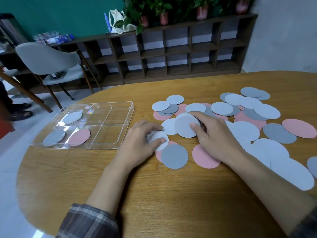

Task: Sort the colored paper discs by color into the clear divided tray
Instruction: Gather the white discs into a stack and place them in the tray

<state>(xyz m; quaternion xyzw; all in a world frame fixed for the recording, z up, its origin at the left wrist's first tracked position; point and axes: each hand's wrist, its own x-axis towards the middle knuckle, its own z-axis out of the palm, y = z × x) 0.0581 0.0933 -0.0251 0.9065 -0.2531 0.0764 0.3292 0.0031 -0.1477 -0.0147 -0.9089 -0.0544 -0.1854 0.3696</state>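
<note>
Left hand point(142, 140) is near the middle of the tabletop point(154, 194). Its fingers are curled, and thumb and fingertips pinch a white disc point(158, 139). Right hand point(212, 134) is just beside it. Its thumb presses on the face of another white disc point(186, 126) and its fingers curl round the far rim. That disc is tilted up; one disc or several stacked, cannot tell.

Loose discs point(248, 110) in white, grey and pink overlap in a spread over the right half of the tabletop, out to the right edge. A grey disc point(174, 157) lies flat on the near side of the left hand. A pink disc point(204, 158) lies partly under the right wrist.

Tray point(120, 107) sits by the left edge, apart from the spread. It holds a pale disc point(72, 116) in the far-left compartment, a grey tray disc point(54, 137) near-left and a pink tray disc point(79, 137) near-middle. Chair point(48, 60) and shelf point(171, 54) stand beyond the far edge.
</note>
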